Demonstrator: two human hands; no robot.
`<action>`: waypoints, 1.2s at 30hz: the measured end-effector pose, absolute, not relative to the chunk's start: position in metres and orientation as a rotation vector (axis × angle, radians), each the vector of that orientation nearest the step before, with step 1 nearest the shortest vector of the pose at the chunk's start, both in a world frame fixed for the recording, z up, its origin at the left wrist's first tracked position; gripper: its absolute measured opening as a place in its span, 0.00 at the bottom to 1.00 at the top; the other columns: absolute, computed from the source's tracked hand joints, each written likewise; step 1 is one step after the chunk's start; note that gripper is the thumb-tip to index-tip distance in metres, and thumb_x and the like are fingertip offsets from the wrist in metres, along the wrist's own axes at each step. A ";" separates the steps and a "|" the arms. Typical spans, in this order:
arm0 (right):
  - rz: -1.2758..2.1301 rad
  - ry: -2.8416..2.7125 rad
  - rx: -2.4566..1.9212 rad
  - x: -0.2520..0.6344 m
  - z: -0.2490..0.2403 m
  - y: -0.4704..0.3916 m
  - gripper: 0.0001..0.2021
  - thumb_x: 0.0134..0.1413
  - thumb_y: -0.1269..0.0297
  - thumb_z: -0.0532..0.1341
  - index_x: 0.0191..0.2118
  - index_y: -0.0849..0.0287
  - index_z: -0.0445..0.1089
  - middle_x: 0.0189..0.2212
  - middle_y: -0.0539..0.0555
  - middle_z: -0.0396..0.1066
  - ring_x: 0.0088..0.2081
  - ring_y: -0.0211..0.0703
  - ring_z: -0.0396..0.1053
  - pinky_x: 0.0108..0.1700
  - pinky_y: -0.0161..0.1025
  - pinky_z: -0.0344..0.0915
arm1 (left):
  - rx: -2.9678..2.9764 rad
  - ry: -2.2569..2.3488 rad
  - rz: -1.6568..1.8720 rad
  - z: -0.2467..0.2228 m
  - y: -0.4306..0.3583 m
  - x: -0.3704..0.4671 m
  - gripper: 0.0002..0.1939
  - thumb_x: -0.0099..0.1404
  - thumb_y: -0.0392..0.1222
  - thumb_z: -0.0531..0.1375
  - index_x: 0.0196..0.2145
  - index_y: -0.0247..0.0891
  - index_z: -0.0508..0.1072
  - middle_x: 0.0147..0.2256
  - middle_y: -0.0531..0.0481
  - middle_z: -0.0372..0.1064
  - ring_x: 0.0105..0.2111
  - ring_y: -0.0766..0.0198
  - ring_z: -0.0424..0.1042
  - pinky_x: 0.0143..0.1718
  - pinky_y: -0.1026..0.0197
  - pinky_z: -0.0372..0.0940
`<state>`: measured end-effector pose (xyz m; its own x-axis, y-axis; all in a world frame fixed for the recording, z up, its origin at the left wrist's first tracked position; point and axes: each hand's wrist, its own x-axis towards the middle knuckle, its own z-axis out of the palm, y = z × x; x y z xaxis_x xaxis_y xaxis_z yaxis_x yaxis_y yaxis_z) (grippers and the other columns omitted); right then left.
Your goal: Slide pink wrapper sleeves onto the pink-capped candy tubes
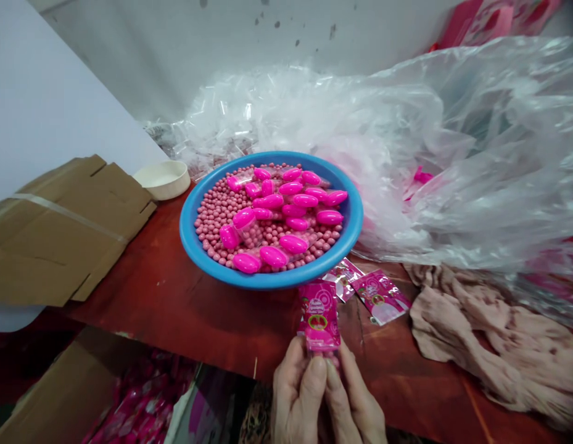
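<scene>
- appears to be at the step of handling a printed pink packet (pixel 319 314) together with a few pink balls (pixel 333 359) at its near end, judging by the pose; hard to say whether filling, closing or merely lining up.
- seems to call next for a steady, even pinch from both sides, light enough not to crush the wrapping, firm enough not to spill the balls.
- grasping the packet's near end with the left hand (pixel 290 394), thumb on top, forefinger along the left edge, no gap visible.
- grasping the same end with the right hand (pixel 355 401), thumb just beside the left one, forefinger along the right edge.
- cannot tell the bend of the remaining fingers, mostly hidden beneath.
- held above the near part of the red table (pixel 198 320), packet's far end close to the rim of the blue basin (pixel 267 281); cannot tell whether touching.
- lying just to the right of the packet, near the basin: two more packets (pixel 381 297), partly overlapping.
- resting in the basin: clear pouches with bright pink caps (pixel 273 256), over loose balls (pixel 216 213).
- spread farther right: a crumpled cloth (pixel 499 345); to the left, folded cardboard (pixel 68 234).
</scene>
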<state>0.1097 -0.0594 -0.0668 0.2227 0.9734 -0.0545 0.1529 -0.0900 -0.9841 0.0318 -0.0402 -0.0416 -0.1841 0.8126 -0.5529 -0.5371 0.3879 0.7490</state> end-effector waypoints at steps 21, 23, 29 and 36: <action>1.637 -0.527 -1.129 0.143 -0.038 -0.024 0.16 0.40 0.53 0.71 0.34 0.56 0.76 0.29 0.51 0.74 0.28 0.35 0.67 0.35 0.29 0.67 | 0.707 1.246 0.897 -0.029 -0.034 0.026 0.17 0.53 0.53 0.63 0.25 0.34 0.69 0.17 0.57 0.61 0.13 0.76 0.52 0.13 0.71 0.48; 1.639 -0.514 -1.189 0.139 -0.035 -0.024 0.19 0.34 0.52 0.73 0.33 0.58 0.77 0.27 0.52 0.75 0.28 0.37 0.69 0.34 0.30 0.67 | 0.781 1.322 0.925 -0.031 -0.036 0.026 0.14 0.54 0.49 0.64 0.25 0.35 0.70 0.17 0.59 0.56 0.14 0.75 0.51 0.15 0.69 0.49; 1.634 -0.339 -1.224 0.126 -0.025 -0.026 0.13 0.34 0.57 0.73 0.25 0.61 0.76 0.19 0.50 0.72 0.20 0.32 0.65 0.25 0.27 0.65 | 0.787 1.328 0.960 -0.031 -0.042 0.026 0.14 0.53 0.51 0.64 0.26 0.36 0.73 0.16 0.58 0.57 0.14 0.74 0.50 0.15 0.68 0.47; 1.654 -0.341 -1.256 0.119 -0.027 -0.038 0.18 0.34 0.52 0.72 0.25 0.63 0.74 0.14 0.48 0.67 0.14 0.30 0.61 0.15 0.26 0.60 | 0.417 1.040 0.949 -0.034 -0.039 0.027 0.22 0.47 0.57 0.67 0.29 0.34 0.74 0.15 0.58 0.57 0.13 0.79 0.49 0.14 0.72 0.44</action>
